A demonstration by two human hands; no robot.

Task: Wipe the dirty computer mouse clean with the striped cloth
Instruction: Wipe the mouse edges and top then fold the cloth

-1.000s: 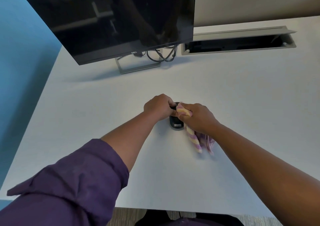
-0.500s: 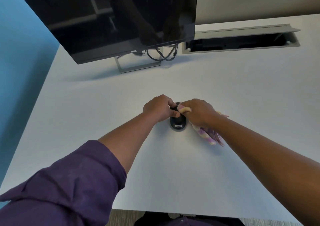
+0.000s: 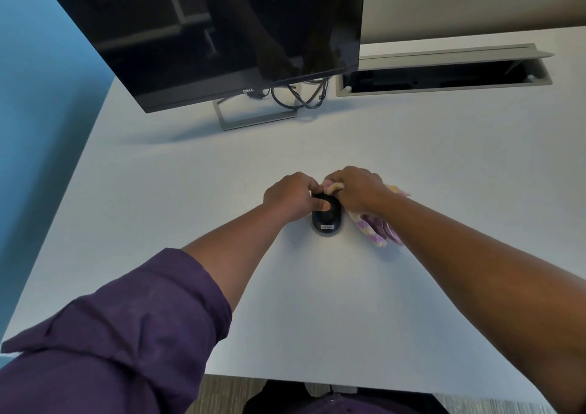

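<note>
**Wiping under way, far end of the mouse covered, near end still bare**

Your right hand [image 3: 358, 188] is closed around a bunched part of the striped cloth [image 3: 375, 228], pressing it against the far right side of the computer mouse [image 3: 326, 220]. The rest of the cloth trails out from under that hand toward you and to the right, lying on the counter [image 3: 317, 302]; a small yellow fold peeks out at the fingers on the far side. Your left hand [image 3: 290, 198] is curled over the left side of the mouse, thumb laid across its top, steadying it against the counter.

The mouse sits on the counter about midway between the left and right edges, nearer the far edge than the one at your body, well clear of the monitor [image 3: 206, 33] and the cable tray [image 3: 444, 74] along the far edge.

As for progress: you look to be in the middle of the wipe, not at its start or end. The cloth is on the mouse, but only at the far right portion. The near end, with its white label, is uncovered, and the left flank is hidden by your steadying hand, so those parts likely remain. Whether any dirt is left cannot be told; the mouse is dark and too small here to show it.
</note>
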